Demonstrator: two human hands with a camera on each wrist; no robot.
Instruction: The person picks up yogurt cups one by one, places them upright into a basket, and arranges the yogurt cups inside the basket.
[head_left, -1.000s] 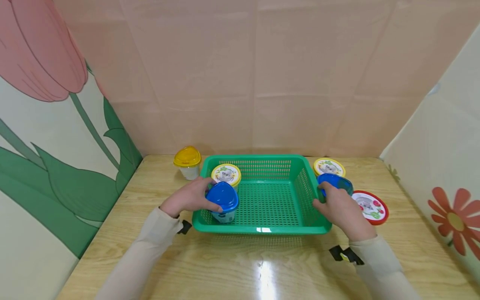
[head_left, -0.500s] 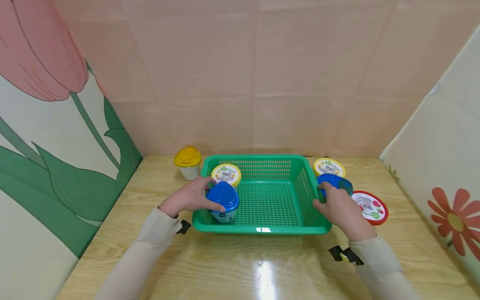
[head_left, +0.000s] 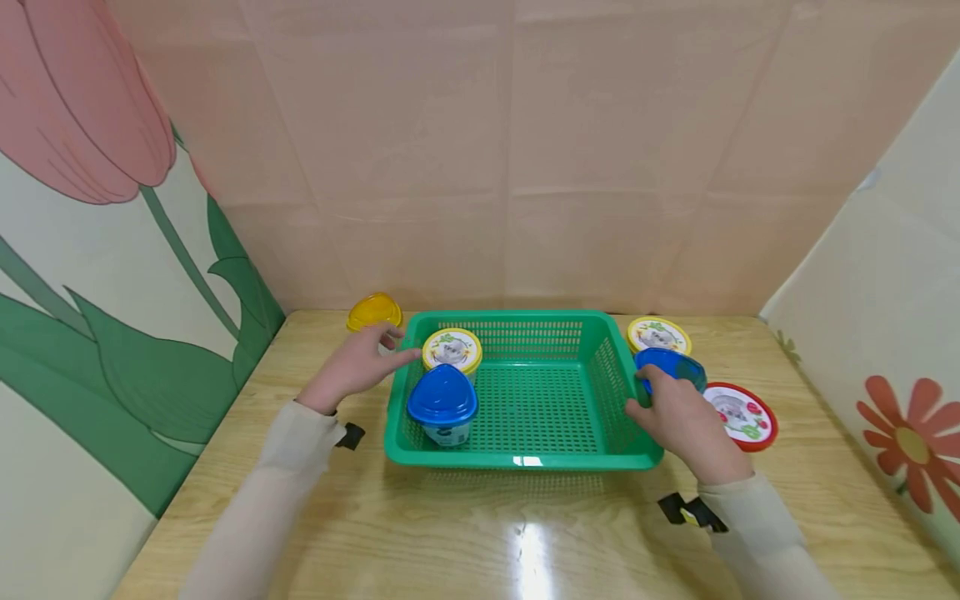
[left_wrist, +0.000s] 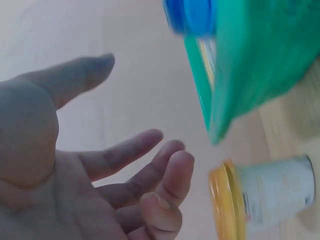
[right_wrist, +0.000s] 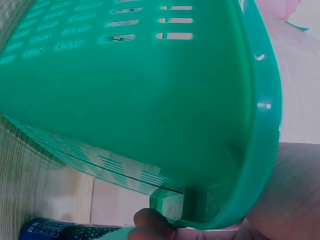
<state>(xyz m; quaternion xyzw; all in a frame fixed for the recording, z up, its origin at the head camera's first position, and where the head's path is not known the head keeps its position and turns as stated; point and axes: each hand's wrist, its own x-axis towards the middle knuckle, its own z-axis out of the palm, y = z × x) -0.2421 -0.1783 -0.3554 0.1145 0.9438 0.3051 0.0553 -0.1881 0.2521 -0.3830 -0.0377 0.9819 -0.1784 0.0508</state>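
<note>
A green plastic basket (head_left: 525, 461) stands on the table. In its left end are a tub with a domed blue lid (head_left: 444, 395) and a tub with a flat yellow lid (head_left: 452, 348). My left hand (head_left: 356, 367) is spread beside the basket's left rim and holds nothing. It partly hides a tub with a domed yellow lid (head_left: 375, 310); the left wrist view shows this yellow-lidded tub (left_wrist: 270, 197) upright, apart from the fingers (left_wrist: 135, 150). At the basket's right side, my right hand (head_left: 678, 417) grips the rim, with fingertips (right_wrist: 150, 220) showing beneath it.
Right of the basket stand a blue-lidded tub (head_left: 672, 367), partly behind my right hand, a yellow-lidded tub (head_left: 658, 334) and a red-rimmed tub (head_left: 742, 415). A draped wall (head_left: 510, 167) closes off the table's far edge; printed panels flank both sides.
My left hand has let go of the domed blue-lidded tub in the basket and moved left and back toward the domed yellow-lidded tub. My right hand has stayed in place.
</note>
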